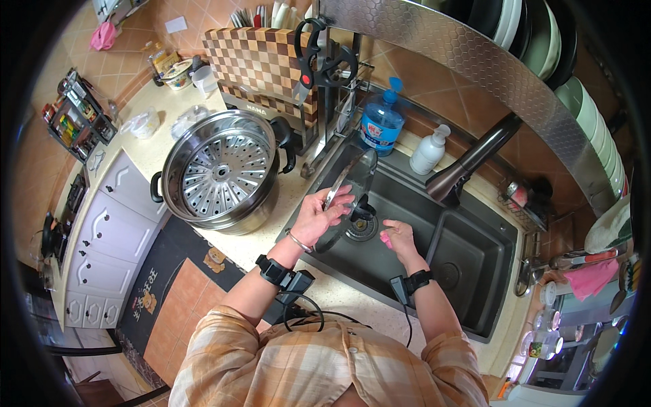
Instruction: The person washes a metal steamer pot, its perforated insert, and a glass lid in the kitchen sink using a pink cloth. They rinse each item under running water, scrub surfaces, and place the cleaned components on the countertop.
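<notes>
My left hand (320, 216) grips the steel-rimmed edge of a glass pot lid (346, 178), which is tilted nearly upright over the sink's larger basin. The lid's black knob (363, 209) faces right, towards my right hand (402, 241). That hand is curled around a bit of pink cloth (387, 239), mostly hidden by the fingers, and is apart from the lid. Beneath both hands lies the dark grey double-basin sink (402, 198), with a strainer drain (362, 229) partly behind the lid. Left of the sink, a stainless steel steamer pot (221, 173) stands uncovered, its perforated steamer plate visible inside.
A blue dish-soap pump bottle (382, 122) and a white pump bottle (428, 150) stand behind the sink. The dark faucet (473, 157) reaches over it. Black kitchen scissors (323, 56) hang before a checkered cutting board (259, 66). A steel dish rack (457, 66) arches overhead.
</notes>
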Demonstrator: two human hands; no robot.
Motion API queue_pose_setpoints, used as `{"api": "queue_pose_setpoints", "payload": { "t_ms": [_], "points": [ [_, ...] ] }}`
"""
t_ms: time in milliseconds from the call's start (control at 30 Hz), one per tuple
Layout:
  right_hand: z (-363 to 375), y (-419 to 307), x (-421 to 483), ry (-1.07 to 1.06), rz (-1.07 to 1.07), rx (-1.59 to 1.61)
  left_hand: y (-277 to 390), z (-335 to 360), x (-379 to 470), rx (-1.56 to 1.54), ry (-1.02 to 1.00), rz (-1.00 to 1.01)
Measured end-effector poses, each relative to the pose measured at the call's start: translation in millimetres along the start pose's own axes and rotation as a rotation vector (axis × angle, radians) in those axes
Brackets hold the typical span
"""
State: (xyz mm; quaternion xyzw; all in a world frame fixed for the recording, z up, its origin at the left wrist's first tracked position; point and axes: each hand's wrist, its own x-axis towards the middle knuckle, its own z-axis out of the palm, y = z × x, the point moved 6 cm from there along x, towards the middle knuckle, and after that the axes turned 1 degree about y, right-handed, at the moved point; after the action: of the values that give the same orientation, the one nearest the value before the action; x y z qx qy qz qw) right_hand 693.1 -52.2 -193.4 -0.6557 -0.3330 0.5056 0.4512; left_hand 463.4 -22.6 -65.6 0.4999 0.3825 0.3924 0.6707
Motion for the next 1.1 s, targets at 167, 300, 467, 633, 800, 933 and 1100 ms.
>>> {"api": "queue_pose_setpoints", "payload": {
  "t_ms": [167, 300, 467, 633, 800, 933, 1100],
  "points": [
    [3, 18, 7, 0.015, -0.058, -0.081, -3, -4, -1, -0.052, 0.021, -0.004],
    [5, 34, 12, 0.075, -0.003, -0.094, -2, -7, -2, -0.099, 0.040, 0.014],
    [3, 39, 4, 0.094, 0.078, -0.003, -4, -11, 0, -0.149, 0.067, 0.019],
    [45, -21, -40, -0.254, -0.156, 0.442, -14, -14, 7, -0.357, 0.152, 0.013],
    [112, -92, -112, -0.137, -1.129, -0.548, -29, -7, 16, -0.586, 0.236, 0.022],
    [84, -78, -97, 0.066, -1.094, -0.815, -33, -12, 7, -0.653, 0.206, -0.038],
    [51, -30, -59, 0.226, -0.802, -0.569, -33, -21, -1, -0.624, 0.171, -0.066]
  ]
}}
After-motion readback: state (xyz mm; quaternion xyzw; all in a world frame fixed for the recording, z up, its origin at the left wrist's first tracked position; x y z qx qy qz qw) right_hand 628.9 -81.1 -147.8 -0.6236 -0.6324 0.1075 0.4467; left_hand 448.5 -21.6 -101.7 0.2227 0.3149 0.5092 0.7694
